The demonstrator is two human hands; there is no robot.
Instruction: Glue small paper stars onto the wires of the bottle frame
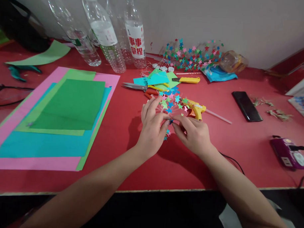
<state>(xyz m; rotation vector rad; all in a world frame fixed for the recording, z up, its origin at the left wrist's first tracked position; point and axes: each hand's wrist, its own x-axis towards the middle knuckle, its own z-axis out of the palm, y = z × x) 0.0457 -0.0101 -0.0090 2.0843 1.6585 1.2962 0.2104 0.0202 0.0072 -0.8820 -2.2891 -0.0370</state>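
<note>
Over the middle of the red table, a dark blue star [171, 121] is pinched between the fingertips of my left hand [153, 127] and my right hand [193, 132]. Around and behind the fingers spreads a bunch of small colored stars [170, 104] in pink, green and blue. Thin clear strands show among them. A yellow glue gun [197, 109] with a clear stick lies just beyond my right hand. Scissors [135, 86] and red-and-yellow handled tools rest behind my left hand.
Colored paper sheets [70, 104] cover the left. Plastic bottles [136, 37] and a star-covered bundle [191, 55] are at the wall. A yellow cutter [189, 80] lies behind; a phone [247, 106] and a purple power strip [289, 153] are at right.
</note>
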